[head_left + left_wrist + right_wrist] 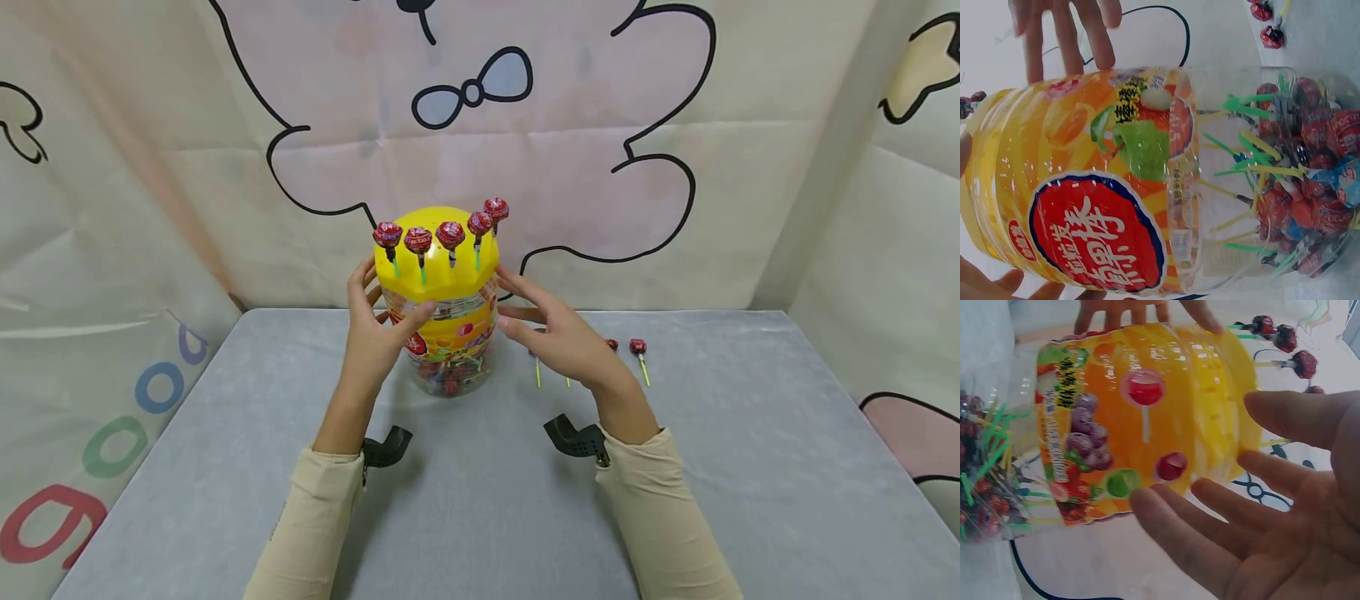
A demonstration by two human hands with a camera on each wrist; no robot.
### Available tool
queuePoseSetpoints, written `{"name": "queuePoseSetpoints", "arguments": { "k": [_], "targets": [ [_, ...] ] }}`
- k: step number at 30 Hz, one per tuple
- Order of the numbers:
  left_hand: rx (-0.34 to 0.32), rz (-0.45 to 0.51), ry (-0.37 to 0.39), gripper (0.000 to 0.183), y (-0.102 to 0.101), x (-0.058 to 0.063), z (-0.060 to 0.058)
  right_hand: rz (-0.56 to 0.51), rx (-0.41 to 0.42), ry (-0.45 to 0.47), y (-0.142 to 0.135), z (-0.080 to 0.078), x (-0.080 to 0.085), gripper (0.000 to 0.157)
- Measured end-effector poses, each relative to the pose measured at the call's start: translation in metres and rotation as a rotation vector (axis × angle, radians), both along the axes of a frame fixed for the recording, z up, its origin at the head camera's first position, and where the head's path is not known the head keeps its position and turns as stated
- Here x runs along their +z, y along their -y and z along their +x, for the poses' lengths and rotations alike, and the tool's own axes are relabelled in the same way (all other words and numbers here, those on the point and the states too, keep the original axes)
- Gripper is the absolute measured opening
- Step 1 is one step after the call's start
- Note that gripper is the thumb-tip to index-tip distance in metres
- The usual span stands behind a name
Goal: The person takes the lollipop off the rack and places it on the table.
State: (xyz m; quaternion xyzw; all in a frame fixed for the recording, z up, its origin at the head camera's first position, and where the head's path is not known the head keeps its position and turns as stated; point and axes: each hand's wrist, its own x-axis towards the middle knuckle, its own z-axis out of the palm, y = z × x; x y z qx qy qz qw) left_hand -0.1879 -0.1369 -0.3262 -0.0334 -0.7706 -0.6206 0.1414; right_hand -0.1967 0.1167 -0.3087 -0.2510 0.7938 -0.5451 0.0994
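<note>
A clear plastic candy jar with a yellow lid and a fruit-printed label stands on the grey table. Lollipops in red wrappers stick up from the lid in a row. Inside the jar's lower part lie several more lollipops. My left hand holds the jar's left side, thumb toward the front and fingers round the far side. On the other side, my right hand has its fingers spread beside the jar and lid; in the right wrist view its fingers are loosely extended, contact unclear.
Loose lollipops lie on the table right of the jar, partly hidden by my right hand. A cloth backdrop with cartoon outlines rises behind the table. Dark straps sit at both wrists.
</note>
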Motion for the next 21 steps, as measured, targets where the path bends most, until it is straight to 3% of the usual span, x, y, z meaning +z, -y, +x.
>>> {"name": "queuePoseSetpoints", "arguments": {
  "k": [7,15,21],
  "targets": [
    [-0.027,0.003,-0.056,0.089,-0.001,-0.001,-0.004,-0.014,0.0,-0.016,0.001,0.003,0.002,0.064],
    [0.1,-0.035,-0.082,0.094,-0.011,0.0,0.001,-0.048,-0.027,-0.039,0.007,-0.003,-0.005,0.066],
    [0.094,0.046,-0.068,0.085,-0.005,-0.002,0.0,-0.048,0.006,-0.025,0.007,0.0,-0.003,0.064]
  ]
}}
